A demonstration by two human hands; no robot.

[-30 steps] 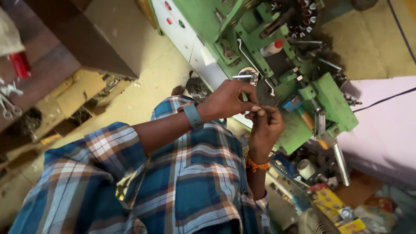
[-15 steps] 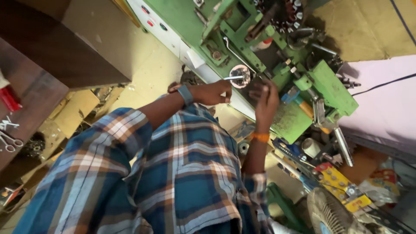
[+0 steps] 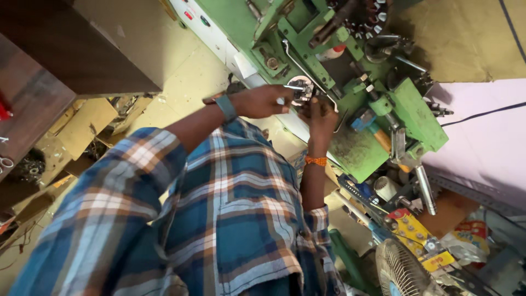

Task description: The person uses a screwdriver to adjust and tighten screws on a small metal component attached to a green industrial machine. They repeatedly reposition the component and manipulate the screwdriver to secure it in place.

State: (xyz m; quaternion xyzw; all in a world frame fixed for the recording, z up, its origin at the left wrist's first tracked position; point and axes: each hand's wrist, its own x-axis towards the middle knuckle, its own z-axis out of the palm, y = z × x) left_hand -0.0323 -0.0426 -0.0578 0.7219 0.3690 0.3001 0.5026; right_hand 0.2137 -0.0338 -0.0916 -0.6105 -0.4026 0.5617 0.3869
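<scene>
Both of my hands are reaching up to one spot on the green machine (image 3: 405,115), meeting at a small round metal part (image 3: 300,89) set on its front face. My left hand (image 3: 263,101) is stretching out from the shoulder with the forearm nearly level, a teal wristband (image 3: 226,107) sitting on the wrist; its fingers are pointing toward the round metal part and its fingertips are touching the rim, drawn close together, though I cannot tell how firmly they are gripping. My right hand (image 3: 320,118) is coming up from below, the forearm rising almost straight, an orange thread band (image 3: 315,160) circling the wrist. Its fingers are curling up against the underside of that same part, bunched together; whether they are pinching something small there is hidden from me. I am wearing a plaid shirt (image 3: 230,219) in blue, white and orange, sleeves pushed back above the elbows. Lower right of the machine, a small fan (image 3: 402,271) is lying among scattered tools and yellow packets (image 3: 419,233). A dark wooden cabinet (image 3: 76,55) is standing at the upper left.
</scene>
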